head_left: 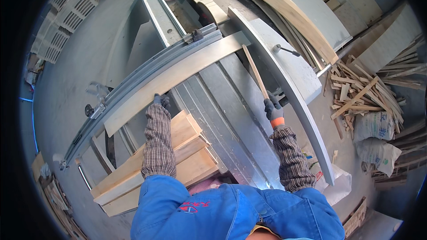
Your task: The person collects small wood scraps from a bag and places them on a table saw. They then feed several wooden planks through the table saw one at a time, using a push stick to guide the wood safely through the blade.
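The metal table (222,88) fills the middle of the frame, edged at right by a long fence (305,118). The board (178,74) lies slantwise across the table's far side, from left of centre to upper centre. Planks (126,178) sit stacked at lower left. The stick (255,72) slants from right of centre up to the board's right end; whether its tip touches is hard to tell. The gloved right hand (273,109) has its fingers closed round the stick's lower end. The left hand (162,101) is at the board's near edge, fingers curled; I cannot tell whether they clamp it.

The step seems to be steadying and guiding the board; the next move probably calls for even pressure, fingers kept back.
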The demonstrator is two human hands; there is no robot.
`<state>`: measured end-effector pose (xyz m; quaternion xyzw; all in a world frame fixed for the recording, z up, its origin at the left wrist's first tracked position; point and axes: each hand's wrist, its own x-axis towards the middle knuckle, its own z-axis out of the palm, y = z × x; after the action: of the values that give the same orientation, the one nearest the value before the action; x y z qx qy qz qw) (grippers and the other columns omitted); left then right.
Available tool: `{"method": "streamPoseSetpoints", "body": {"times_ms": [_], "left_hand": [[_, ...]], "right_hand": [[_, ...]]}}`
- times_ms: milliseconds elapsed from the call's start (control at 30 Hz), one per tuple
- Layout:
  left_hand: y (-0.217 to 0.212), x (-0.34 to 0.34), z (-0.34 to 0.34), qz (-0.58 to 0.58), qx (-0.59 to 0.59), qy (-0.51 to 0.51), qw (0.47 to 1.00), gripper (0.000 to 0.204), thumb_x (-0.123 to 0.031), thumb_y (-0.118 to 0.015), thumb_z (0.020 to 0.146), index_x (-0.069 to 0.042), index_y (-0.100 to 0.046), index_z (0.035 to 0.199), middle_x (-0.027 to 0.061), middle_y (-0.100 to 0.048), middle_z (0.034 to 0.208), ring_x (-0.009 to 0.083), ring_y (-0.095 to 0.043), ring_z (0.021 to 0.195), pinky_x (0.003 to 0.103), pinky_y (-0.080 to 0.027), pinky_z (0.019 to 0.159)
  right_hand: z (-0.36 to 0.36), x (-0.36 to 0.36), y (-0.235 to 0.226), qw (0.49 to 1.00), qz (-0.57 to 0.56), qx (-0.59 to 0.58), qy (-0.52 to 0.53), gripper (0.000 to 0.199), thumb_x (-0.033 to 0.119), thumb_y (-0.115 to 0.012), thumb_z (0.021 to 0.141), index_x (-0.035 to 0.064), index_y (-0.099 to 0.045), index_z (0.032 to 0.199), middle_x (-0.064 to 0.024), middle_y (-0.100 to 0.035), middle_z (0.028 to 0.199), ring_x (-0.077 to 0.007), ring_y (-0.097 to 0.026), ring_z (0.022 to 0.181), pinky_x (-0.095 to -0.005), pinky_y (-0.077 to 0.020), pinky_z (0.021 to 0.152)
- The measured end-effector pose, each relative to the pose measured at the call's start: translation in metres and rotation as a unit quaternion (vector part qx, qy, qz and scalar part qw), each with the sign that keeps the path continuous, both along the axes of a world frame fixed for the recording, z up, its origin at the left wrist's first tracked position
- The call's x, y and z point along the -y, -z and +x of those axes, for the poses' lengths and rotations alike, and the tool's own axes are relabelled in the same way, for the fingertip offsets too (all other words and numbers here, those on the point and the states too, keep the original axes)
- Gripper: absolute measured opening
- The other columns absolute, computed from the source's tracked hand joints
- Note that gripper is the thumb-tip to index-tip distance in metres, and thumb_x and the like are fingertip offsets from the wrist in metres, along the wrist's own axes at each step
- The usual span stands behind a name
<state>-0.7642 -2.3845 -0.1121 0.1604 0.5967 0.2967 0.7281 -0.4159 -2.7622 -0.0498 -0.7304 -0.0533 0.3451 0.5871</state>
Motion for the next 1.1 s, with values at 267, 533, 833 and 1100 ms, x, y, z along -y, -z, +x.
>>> {"method": "streamPoseSetpoints", "body": {"times_ms": [267, 533, 833, 1100], "left_hand": [[-0.129, 0.0, 0.052, 0.374, -0.677, 0.489, 0.405, 0.106, -0.072, -0.069, 0.078, -0.017, -0.025, 0.157, 0.0142, -0.023, 0.161, 0.0304, -0.021, 0.148, 0.05, -0.02, 0.12], [-0.124, -0.033, 0.075, 0.343, -0.677, 0.577, 0.302, 0.121, -0.078, -0.066, 0.073, -0.018, -0.011, 0.163, 0.0102, -0.001, 0.169, 0.0296, -0.002, 0.156, 0.05, 0.0, 0.125], [-0.125, -0.042, 0.081, 0.332, -0.688, 0.572, 0.298, 0.117, -0.077, -0.064, 0.075, -0.019, -0.013, 0.162, 0.0091, -0.006, 0.168, 0.0295, -0.005, 0.155, 0.049, -0.001, 0.125], [-0.125, -0.053, 0.091, 0.298, -0.695, 0.585, 0.293, 0.12, -0.079, -0.065, 0.074, -0.021, -0.01, 0.163, 0.0089, -0.002, 0.169, 0.0291, -0.005, 0.155, 0.049, 0.0, 0.125]], "right_hand": [[-0.002, -0.006, -0.013, 1.0, -0.023, -0.001, -0.006, 0.051, 0.033, -0.066, 0.094, 0.021, -0.059, 0.143, 0.0052, -0.061, 0.085, -0.0068, -0.048, 0.066, -0.0235, -0.0411, 0.057], [-0.001, -0.017, -0.004, 0.997, -0.025, 0.067, 0.005, 0.048, 0.024, -0.065, 0.094, 0.0125, -0.061, 0.14, 0.005, -0.056, 0.079, -0.0073, -0.046, 0.065, -0.0234, -0.0411, 0.06], [0.007, -0.029, 0.006, 0.998, -0.037, 0.05, -0.02, 0.048, 0.025, -0.064, 0.095, 0.0151, -0.06, 0.142, -0.0034, -0.07, 0.109, -0.0111, -0.059, 0.087, -0.0274, -0.0495, 0.083], [0.015, -0.044, 0.029, 0.993, -0.006, 0.117, -0.003, 0.046, 0.024, -0.066, 0.095, 0.0151, -0.063, 0.139, 0.0041, -0.062, 0.088, -0.0073, -0.05, 0.073, -0.0243, -0.0454, 0.066]]}}
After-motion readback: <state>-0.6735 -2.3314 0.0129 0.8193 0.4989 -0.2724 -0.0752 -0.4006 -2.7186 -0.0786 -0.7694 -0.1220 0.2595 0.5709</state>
